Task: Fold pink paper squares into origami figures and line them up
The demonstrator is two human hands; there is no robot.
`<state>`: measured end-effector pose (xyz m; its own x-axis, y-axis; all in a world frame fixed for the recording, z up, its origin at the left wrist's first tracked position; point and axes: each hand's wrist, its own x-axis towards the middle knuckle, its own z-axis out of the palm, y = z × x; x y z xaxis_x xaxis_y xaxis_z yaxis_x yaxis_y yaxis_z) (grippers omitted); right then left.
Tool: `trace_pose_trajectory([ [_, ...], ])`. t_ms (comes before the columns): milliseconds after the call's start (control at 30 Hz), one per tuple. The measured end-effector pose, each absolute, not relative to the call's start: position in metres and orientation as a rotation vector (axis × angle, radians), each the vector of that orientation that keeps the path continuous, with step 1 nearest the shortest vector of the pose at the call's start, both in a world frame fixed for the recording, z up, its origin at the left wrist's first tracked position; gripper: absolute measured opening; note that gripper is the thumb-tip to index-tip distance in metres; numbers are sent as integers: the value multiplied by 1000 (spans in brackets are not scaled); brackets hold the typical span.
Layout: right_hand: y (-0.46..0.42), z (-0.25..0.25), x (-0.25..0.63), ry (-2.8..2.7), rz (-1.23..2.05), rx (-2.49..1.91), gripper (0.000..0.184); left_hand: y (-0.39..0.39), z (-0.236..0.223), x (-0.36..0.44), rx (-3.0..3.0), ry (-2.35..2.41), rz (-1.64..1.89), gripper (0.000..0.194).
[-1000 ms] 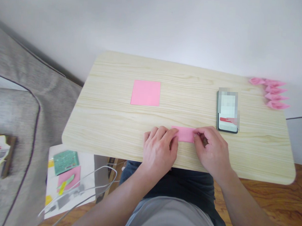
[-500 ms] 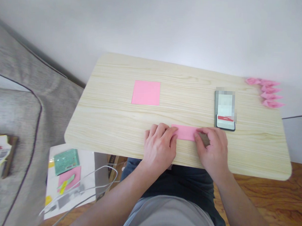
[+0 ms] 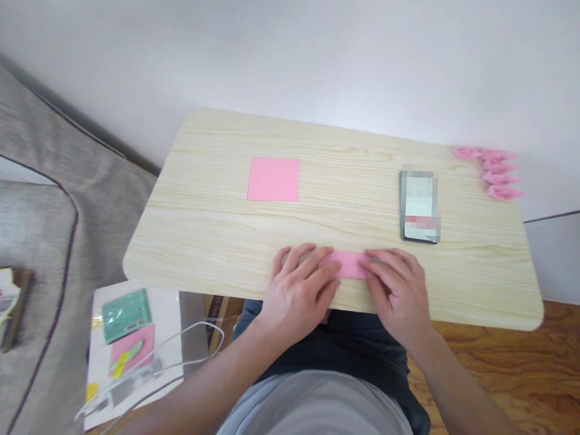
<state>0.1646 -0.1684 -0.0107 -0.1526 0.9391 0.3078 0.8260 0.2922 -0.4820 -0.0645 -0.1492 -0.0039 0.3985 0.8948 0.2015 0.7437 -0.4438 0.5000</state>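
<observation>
A strip of folded pink paper [image 3: 349,264] lies flat near the table's front edge, between my two hands. My left hand [image 3: 299,285] covers its left end, with the index finger and thumb on the paper and the other fingers bent beside it. At the right end, the fingertips of my right hand [image 3: 402,293] press on the paper, its thumb tucked close to the near edge. Both ends of the strip are partly hidden under the fingers. Farther back on the table sits a square of pink paper [image 3: 274,179].
A phone [image 3: 419,207] lies right of centre on the wooden table [image 3: 197,239]. Several folded pink paper pieces [image 3: 501,169] line the back right edge. Down to the left, a green packet [image 3: 126,315] and white cables [image 3: 168,366] rest on a white surface.
My fingers have shifted on the strip: the left hand's now lie farther over its left end, and the right hand's press flatter at the right. The view has shifted slightly.
</observation>
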Motion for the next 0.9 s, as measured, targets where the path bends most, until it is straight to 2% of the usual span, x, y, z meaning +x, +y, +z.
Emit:
trace_pose_trajectory([
  [167, -193, -12, 172, -2183, 298, -1430, 50, -170, -9, -81, 2427, 1289, 646, 34],
  [300, -210, -22, 178, -2226, 262, -1304, 38, -179, -16, -92, 2515, 1180, 663, 33],
  [400, -215, -24, 177, -2151, 326, -1209, 36, -181, -18, -96, 2514, 1098, 704, 30],
  [500, -209, -14, 174, -2015, 479, -1196, 31, -175, -11, -92, 2411, 1074, 773, 23],
  [633, -180, 7, 176, -1778, 855, -1374, 11, -150, 11, -77, 2131, 1075, 772, 20],
  [800, -134, 16, 180, -1573, 1257, -1417, 26, -108, 26, -56, 1705, 989, 586, 33],
  [900, -120, 15, 178, -1665, 1308, -1393, 31, -91, 21, -49, 1670, 957, 536, 32],
])
